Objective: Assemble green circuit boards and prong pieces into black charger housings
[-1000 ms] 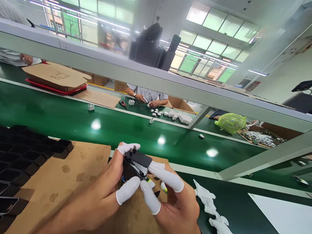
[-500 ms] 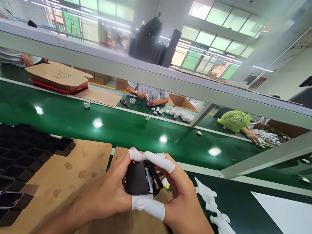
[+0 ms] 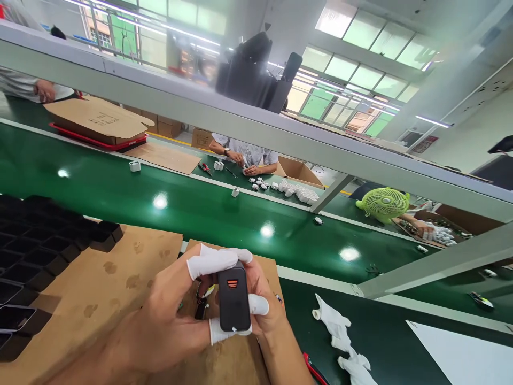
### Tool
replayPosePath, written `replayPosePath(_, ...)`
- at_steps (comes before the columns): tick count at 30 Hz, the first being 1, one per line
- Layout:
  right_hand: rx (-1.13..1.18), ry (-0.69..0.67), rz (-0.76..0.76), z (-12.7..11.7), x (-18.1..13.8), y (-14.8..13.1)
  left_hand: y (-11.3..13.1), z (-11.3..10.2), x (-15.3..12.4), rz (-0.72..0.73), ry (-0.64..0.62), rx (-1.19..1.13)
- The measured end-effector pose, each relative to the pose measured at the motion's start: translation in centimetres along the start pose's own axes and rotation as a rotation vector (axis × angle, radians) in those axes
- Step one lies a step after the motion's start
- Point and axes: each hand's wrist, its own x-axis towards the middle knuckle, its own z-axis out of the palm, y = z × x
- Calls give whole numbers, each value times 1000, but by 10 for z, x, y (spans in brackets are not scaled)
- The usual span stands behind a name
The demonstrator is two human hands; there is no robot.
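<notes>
Black tray (image 3: 36, 240) at far left, cardboard sheet (image 3: 120, 289) beside it. Our left hand (image 3: 160, 326) and right hand (image 3: 262, 305) close together around the black housing (image 3: 234, 299), upright above the cardboard. We should squeeze evenly, edges flush. Loose finger cots (image 3: 344, 342) lie right.

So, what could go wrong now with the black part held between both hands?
1. The black part is pinched only by fingertips in smooth white cots; the left hand and right hand might let it slip onto the cardboard.
2. Small loose bits lie under the hands; a dropped part could knock them about.
3. The moving-looking green belt is close; anything rolling off the cardboard could reach it.
</notes>
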Motion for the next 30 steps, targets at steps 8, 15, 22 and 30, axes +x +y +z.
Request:
replayPosePath(8, 51, 10, 40, 14, -5, 2, 1, -3, 0, 14, 82, 56)
replayPosePath(15, 111, 59, 2, 22, -4, 6, -3, -4, 0, -118, 229, 80)
replayPosePath(22, 70, 53, -7, 19, 3, -13, -2, -17, 16, -347, 161, -6)
replayPosePath(30, -268, 101, 37, -15, -45, -22, -47, 8, -31, -561, -68, -61)
